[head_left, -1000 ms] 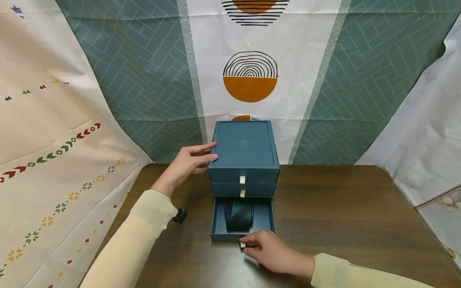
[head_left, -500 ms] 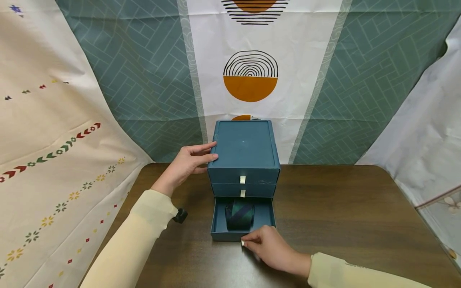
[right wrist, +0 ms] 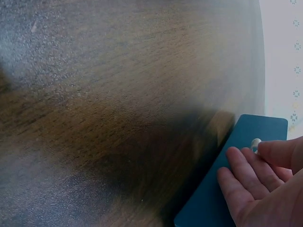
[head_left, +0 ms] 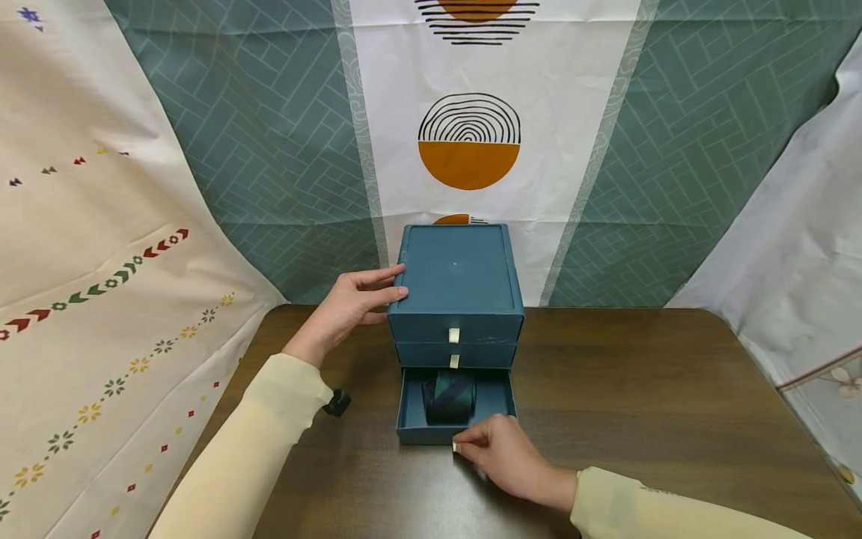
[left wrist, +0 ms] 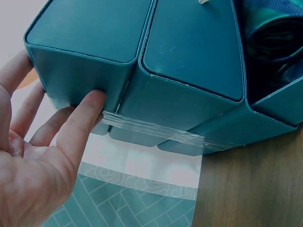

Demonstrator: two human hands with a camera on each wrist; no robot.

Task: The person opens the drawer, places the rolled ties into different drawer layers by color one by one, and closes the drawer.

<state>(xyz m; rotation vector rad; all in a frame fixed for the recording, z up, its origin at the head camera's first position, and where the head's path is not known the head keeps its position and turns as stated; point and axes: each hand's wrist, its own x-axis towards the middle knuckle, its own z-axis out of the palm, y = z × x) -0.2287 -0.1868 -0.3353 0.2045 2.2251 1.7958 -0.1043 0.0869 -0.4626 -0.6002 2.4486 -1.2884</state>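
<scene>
A blue three-drawer box (head_left: 454, 269) stands on the table, its bottom drawer (head_left: 420, 434) pulled out. Inside that drawer lies a rolled necktie (head_left: 453, 397), dark green with navy stripes; its coiled end shows in the left wrist view. My left hand (head_left: 346, 307) rests on the box's left side, fingers fairly straight, the fingertips at the upper edge. At the drawer's front, my right hand (head_left: 508, 458) pinches the small cream pull tab (right wrist: 255, 145) between thumb and forefinger. The other fingers lie close along the drawer front in the right wrist view.
Both upper drawers are closed, each with a cream tab (head_left: 454, 335). Clear tape (left wrist: 156, 130) runs across the box's side. The brown wooden table (head_left: 640, 404) extends left and right of the box. Patterned cloths (head_left: 269, 135) hang behind and at both sides.
The bottom drawer has slid slightly inward with the necktie in it, and my right hand has moved forward with its tab. My left hand stays in place on the box.
</scene>
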